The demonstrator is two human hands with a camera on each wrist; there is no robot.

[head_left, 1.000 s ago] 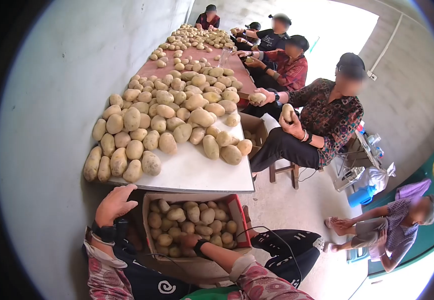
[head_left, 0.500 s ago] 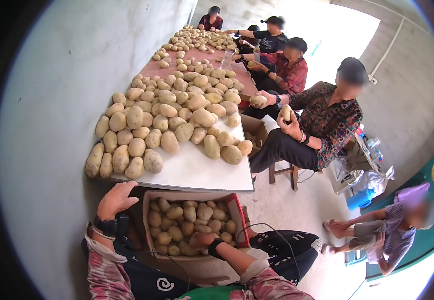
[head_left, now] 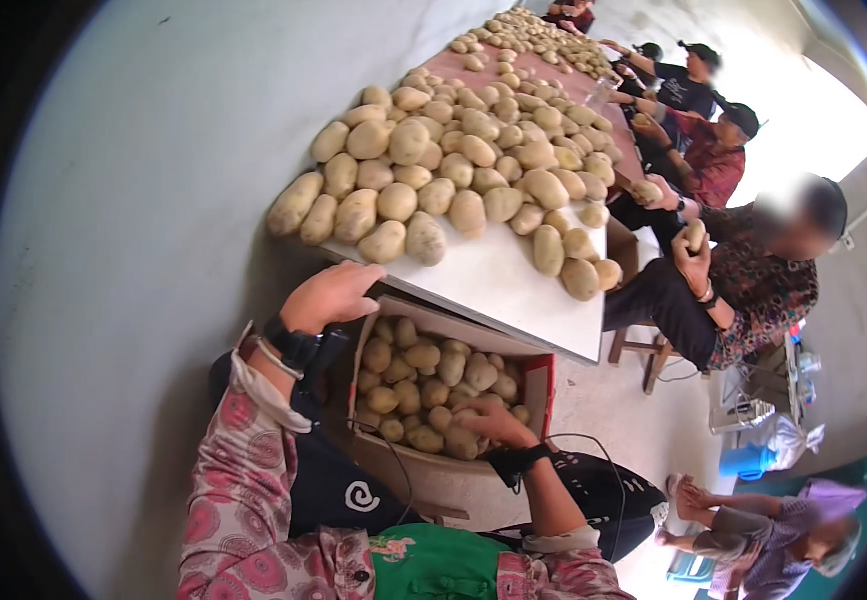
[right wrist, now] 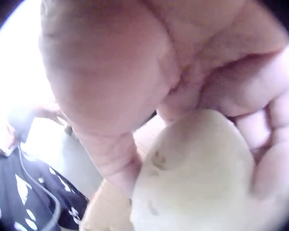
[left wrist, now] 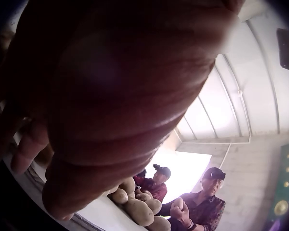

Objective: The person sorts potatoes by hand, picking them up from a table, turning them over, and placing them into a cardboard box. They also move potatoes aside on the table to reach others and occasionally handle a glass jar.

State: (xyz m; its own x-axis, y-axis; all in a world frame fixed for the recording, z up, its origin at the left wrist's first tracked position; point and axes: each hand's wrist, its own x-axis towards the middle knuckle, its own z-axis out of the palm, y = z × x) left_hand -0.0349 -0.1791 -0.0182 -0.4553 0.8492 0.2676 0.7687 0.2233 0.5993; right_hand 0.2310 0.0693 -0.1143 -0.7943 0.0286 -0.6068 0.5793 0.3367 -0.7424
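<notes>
My left hand (head_left: 329, 297) lies at the near edge of the white table (head_left: 529, 295), fingers extended and holding nothing; its palm (left wrist: 120, 96) fills much of the left wrist view. Down in the cardboard box (head_left: 551, 392), which is filled with potatoes (head_left: 422, 355), my right hand (head_left: 497, 422) grips a potato (head_left: 462, 443). The right wrist view shows that pale potato (right wrist: 192, 168), with small brown marks, between the thumb and fingers of the hand (right wrist: 168, 72). Above the box, many potatoes (head_left: 469, 214) are heaped on the table.
A wall (head_left: 154, 180) borders the table's left side. Several people sit along its right side, the nearest (head_left: 759, 275) holding potatoes. Another person (head_left: 764, 540) sits at the lower right. A cable (head_left: 604, 455) loops beside the box.
The head view has tilted, shifting the table and box rightward. My right hand has stayed in the box, and now a potato shows in its grip. My left hand remains at the table edge.
</notes>
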